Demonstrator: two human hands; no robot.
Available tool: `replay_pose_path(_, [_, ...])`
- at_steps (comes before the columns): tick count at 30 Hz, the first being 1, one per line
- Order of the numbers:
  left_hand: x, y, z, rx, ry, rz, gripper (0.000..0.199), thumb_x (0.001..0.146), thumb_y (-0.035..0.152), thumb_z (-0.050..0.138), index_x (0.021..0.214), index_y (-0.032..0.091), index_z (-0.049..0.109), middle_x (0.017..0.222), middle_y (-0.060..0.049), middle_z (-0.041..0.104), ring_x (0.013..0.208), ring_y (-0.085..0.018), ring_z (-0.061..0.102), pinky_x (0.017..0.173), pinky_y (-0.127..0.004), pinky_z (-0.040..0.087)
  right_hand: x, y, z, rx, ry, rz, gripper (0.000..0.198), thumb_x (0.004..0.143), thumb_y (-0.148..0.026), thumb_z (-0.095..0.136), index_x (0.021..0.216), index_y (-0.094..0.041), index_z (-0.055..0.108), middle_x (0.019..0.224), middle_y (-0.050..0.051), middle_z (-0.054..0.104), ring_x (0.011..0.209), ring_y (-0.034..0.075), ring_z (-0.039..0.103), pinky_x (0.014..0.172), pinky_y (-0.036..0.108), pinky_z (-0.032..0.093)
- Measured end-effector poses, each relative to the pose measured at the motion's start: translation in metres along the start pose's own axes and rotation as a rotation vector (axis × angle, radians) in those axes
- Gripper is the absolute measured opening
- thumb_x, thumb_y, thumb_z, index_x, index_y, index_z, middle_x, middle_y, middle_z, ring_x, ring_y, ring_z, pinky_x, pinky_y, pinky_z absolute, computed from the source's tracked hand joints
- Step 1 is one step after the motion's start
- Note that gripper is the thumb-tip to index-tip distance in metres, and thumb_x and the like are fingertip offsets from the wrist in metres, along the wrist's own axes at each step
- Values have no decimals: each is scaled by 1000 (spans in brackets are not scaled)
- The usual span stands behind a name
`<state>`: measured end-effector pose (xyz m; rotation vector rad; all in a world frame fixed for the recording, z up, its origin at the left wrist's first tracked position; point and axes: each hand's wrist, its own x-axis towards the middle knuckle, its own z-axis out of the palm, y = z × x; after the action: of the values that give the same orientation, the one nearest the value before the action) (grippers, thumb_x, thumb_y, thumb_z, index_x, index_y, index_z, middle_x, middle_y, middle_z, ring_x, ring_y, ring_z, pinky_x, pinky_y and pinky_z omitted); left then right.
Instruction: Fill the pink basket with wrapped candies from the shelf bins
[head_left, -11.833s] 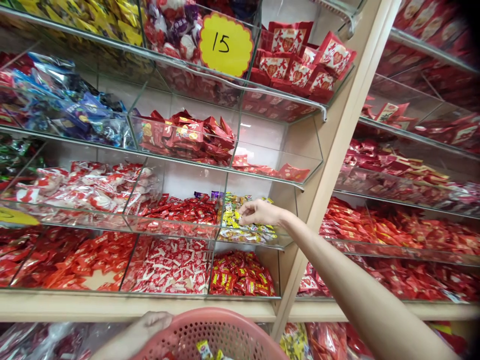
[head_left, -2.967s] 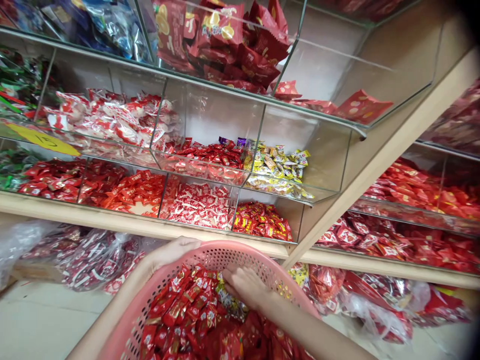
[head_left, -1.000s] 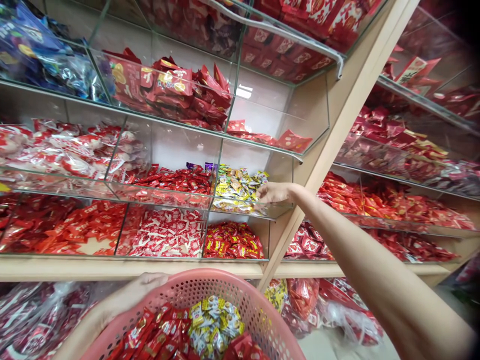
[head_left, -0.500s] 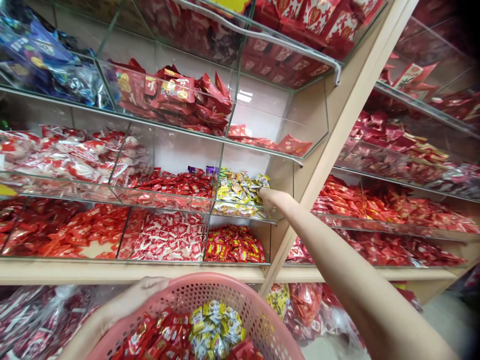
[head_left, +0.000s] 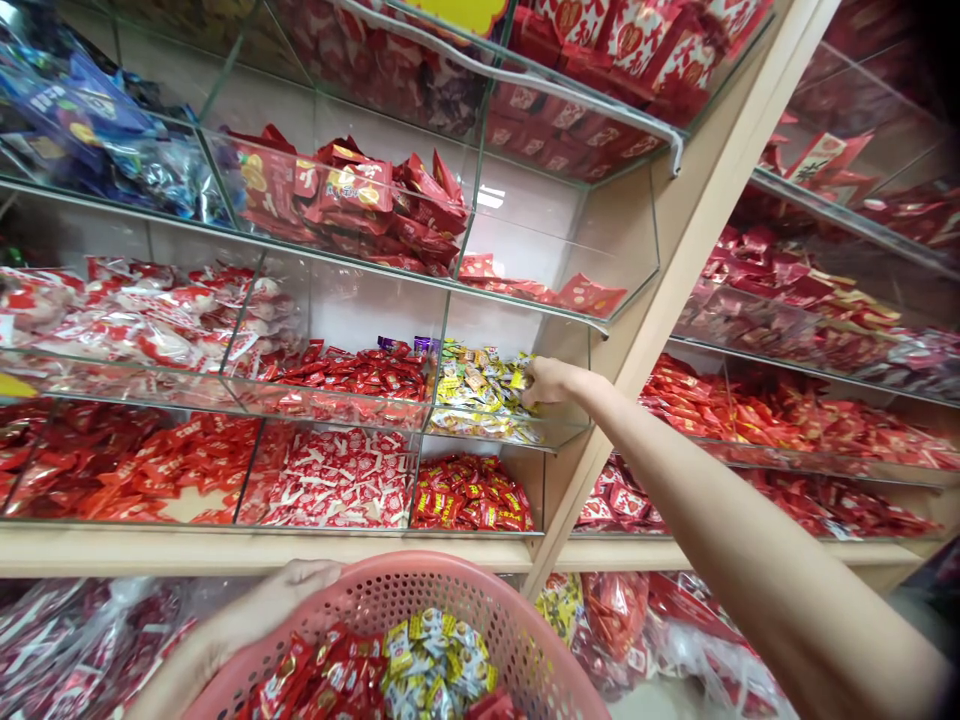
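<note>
My left hand [head_left: 262,600] grips the rim of a pink perforated plastic basket [head_left: 525,610] at the bottom of the view. Inside the basket lie red-wrapped candies [head_left: 322,675] and a heap of yellow-and-white wrapped candies [head_left: 435,660]. Up at the shelf, my right hand [head_left: 551,382] is in a clear compartment, with its fingers closed at the right side of a pile of yellow-wrapped candies [head_left: 480,380]. A yellow wrapper shows at the fingertips.
Red candies [head_left: 360,372] fill the compartment to the left, and red-and-yellow ones [head_left: 469,495] the one below. A wooden upright [head_left: 660,320] stands right of my hand. Clear plastic dividers and shelf lips edge each bin. Bagged sweets [head_left: 615,610] lie beneath the shelf.
My right hand has lifted slightly from within the yellow pile, and more of it shows now, with a yellow wrapper at the fingers. My left hand stays on the basket.
</note>
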<state>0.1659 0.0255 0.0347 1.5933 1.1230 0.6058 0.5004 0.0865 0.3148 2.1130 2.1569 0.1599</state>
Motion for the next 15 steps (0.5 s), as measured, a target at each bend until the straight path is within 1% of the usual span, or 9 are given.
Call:
replay_pose_path(4, [0, -2, 0, 6, -10, 7, 48, 72, 56, 52, 103, 21, 65, 109, -2, 63, 108, -23, 51, 99, -30, 31, 4, -15, 7, 159, -82, 42, 12, 67, -23, 58, 70, -11, 57, 55, 3, 54, 50, 13, 52, 47, 22, 42])
replay_pose_path(7, [-1, 0, 0, -9, -4, -11, 49, 72, 55, 52, 103, 20, 65, 109, -2, 63, 110, -24, 50, 100, -31, 31, 9, -23, 11, 151, -129, 77, 18, 68, -27, 58, 74, -10, 58, 54, 3, 53, 49, 13, 52, 46, 24, 42])
replay_pose_path(11, [-2, 2, 1, -20, -16, -5, 47, 72, 55, 53, 100, 20, 66, 107, -2, 64, 109, -23, 51, 101, -31, 30, 15, -27, 10, 96, -189, 89, 27, 64, -36, 64, 76, -11, 59, 55, 4, 54, 57, 17, 56, 51, 25, 44])
replay_pose_path(13, [-2, 2, 0, 5, -20, 14, 44, 73, 55, 52, 96, 20, 68, 105, -2, 65, 107, -24, 52, 101, -32, 30, 17, -27, 11, 78, -182, 67, 31, 61, -38, 67, 75, -12, 59, 56, 5, 55, 59, 18, 57, 53, 27, 45])
replay_pose_path(15, [-1, 1, 0, 24, -15, 20, 44, 72, 55, 52, 94, 21, 68, 103, -2, 66, 106, -24, 53, 100, -33, 31, 19, -28, 12, 102, -166, 1, 32, 59, -40, 68, 74, -13, 59, 55, 5, 55, 59, 19, 57, 52, 27, 45])
